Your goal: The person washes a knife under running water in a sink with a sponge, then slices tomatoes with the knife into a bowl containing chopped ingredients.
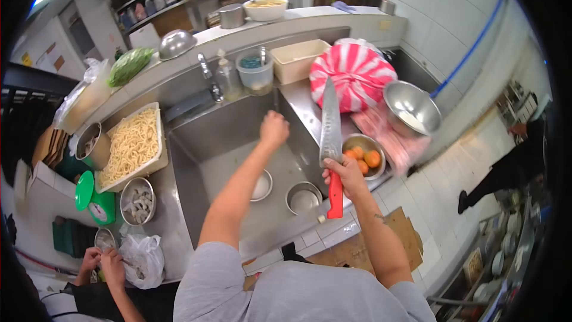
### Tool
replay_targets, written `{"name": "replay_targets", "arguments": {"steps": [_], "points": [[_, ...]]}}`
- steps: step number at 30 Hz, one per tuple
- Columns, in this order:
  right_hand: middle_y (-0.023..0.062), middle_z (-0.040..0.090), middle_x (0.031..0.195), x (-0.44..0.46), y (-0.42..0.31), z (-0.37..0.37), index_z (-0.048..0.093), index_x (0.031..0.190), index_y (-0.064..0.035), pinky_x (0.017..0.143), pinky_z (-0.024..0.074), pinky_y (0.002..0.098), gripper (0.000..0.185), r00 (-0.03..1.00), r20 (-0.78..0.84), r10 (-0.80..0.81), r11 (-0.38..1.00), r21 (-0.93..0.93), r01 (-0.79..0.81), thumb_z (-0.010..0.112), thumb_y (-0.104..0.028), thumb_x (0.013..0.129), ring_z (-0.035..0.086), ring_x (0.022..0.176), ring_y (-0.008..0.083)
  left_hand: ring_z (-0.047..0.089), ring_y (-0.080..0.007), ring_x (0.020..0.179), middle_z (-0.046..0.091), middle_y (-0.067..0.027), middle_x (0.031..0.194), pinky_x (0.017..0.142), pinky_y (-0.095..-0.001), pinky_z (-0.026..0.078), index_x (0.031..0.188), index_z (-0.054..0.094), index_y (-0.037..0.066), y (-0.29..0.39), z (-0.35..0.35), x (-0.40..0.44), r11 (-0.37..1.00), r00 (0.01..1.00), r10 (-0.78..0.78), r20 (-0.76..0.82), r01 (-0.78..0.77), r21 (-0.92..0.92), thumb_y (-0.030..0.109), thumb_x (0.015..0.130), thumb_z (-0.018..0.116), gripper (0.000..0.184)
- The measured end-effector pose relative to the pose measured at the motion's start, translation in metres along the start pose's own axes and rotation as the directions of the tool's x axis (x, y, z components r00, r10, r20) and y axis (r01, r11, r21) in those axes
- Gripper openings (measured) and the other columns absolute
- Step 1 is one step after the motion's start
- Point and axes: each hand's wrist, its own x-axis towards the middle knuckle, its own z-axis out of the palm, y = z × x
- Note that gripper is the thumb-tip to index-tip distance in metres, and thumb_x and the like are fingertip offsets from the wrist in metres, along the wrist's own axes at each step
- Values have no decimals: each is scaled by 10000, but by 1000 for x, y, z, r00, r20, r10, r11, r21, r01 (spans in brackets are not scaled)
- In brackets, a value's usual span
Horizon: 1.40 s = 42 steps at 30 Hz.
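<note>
My right hand [347,177] is wrapped round the red handle of a kitchen knife [330,125]. Its broad, dimpled blade points up and away from me, over the counter right of the sink. My left hand [274,130] is closed above the sink [229,122], fingers curled; what they hold, if anything, is hidden. Down in the sink stand a round metal pot [303,198] and a pale bowl [261,185], partly behind my left forearm. Beside the knife, a metal bowl [379,171] holds several round orange tomato-like things.
To the right lie a red-and-white striped bag [351,71] and a metal basin [412,107]. Leftward are a tray of noodles [132,146], a bowl of shrimp-like pieces [137,201] and a green scale [98,206]. Another person's hands [107,265] work at lower left; someone [506,167] stands far right.
</note>
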Motion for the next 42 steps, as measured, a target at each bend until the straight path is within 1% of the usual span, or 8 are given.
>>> {"name": "replay_targets", "arguments": {"steps": [9, 13, 15, 23, 32, 34, 38, 42], "points": [[84, 606, 793, 153, 69, 98, 555, 985, 8, 583, 521, 301, 156, 945, 116, 305, 941, 119, -318, 610, -82, 871, 597, 637, 160, 539, -318, 1141, 551, -132, 1268, 914, -491, 388, 1349, 398, 2, -209, -67, 64, 478, 838, -545, -12, 323, 817, 360, 853, 557, 631], [92, 616, 844, 198, 117, 120, 556, 1010, 12, 652, 521, 333, 177, 925, 162, 343, 899, 227, -373, 618, -55, 859, 609, 734, 184, 643, -255, 669, 664, -108, 790, 591, -360, 505, 883, 626, 27, -205, -48, 48, 969, 963, -246, -108, 244, -34, 273, 858, 578, 252], [98, 619, 864, 216, 138, 136, 556, 1018, 16, 672, 518, 344, 188, 921, 183, 344, 887, 259, -382, 619, -30, 847, 611, 760, 194, 555, -135, 579, 591, -34, 701, 517, -281, 461, 886, 632, 14, -150, -67, 41, 483, 864, -447, 231, 451, -750, 129, 872, 536, 151], [125, 636, 881, 241, 202, 195, 556, 1000, 42, 685, 539, 360, 202, 904, 257, 342, 756, 495, -427, 609, 37, 806, 647, 787, 251, 587, -396, 939, 577, -267, 962, 788, -424, 479, 1023, 560, -39, -154, -39, -84, 811, 820, -571, 33, 570, -136, 405, 803, 636, 501], [162, 650, 761, 266, 122, 197, 638, 814, 12, 653, 539, 406, 320, 898, 62, 435, 623, -741, -250, 633, -306, 843, 668, 762, 290, 594, -358, 735, 619, -212, 797, 690, -431, 458, 1019, 580, -14, -112, -61, -161, 714, 752, -640, 158, 658, -237, 405, 852, 596, 451], [203, 654, 785, 274, 84, 192, 640, 783, 10, 682, 530, 442, 343, 966, 89, -242, 319, -933, 166, 597, -326, 840, 656, 783, 357, 611, -379, 777, 628, -231, 811, 714, -431, 467, 966, 585, -22, -101, -68, -172, 669, 723, -646, 247, 691, -273, 374, 846, 603, 414], [194, 601, 841, 359, -12, 181, 602, 814, -22, 713, 487, 455, 124, 525, 359, -771, 27, -807, 590, 531, -122, 837, 587, 811, 377, 620, -316, 740, 633, -197, 792, 690, -411, 468, 1000, 580, -8, -92, -55, -202, 601, 684, -636, 357, 729, -327, 388, 825, 629, 435], [137, 616, 1055, 460, -44, 168, 608, 1033, -89, 854, 496, 428, 304, 776, 385, -500, -60, -909, 413, 585, -53, 731, 587, 1013, 326, 641, -352, 784, 634, -218, 826, 714, -433, 483, 1036, 537, 2, -67, -48, -209, 645, 646, -648, 403, 747, -161, 362, 841, 611, 416]]}}
